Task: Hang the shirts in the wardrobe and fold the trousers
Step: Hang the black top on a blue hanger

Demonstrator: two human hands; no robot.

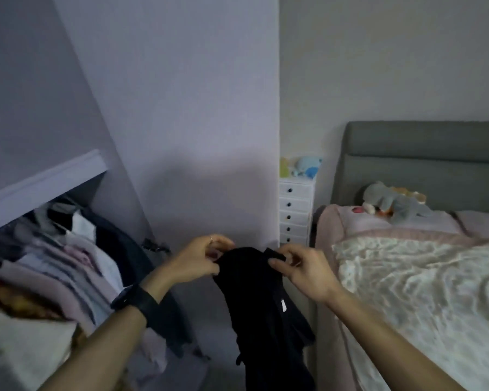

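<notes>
holding a black garment (260, 306) up in mid-air before the wall, between the open wardrobe (45, 182) on the left and the bed (421, 292) on the right. pinched at the top edge with the left hand (201, 261), thumb and fingers closed on the cloth, and pinched again just beside, on a flap of the same edge, with the right hand (302, 269). hanging limp below the grip, bunched lengthwise, down past the bottom of the view. marked partway down with a small white label (283, 301). hard to tell whether shirt or trousers. probably soft and light, with no stiffness, apt to slump and twist wherever unsupported; nothing fragile. best taken along the top hem, near its two corners, to spread it flat before folding or hanging.
</notes>
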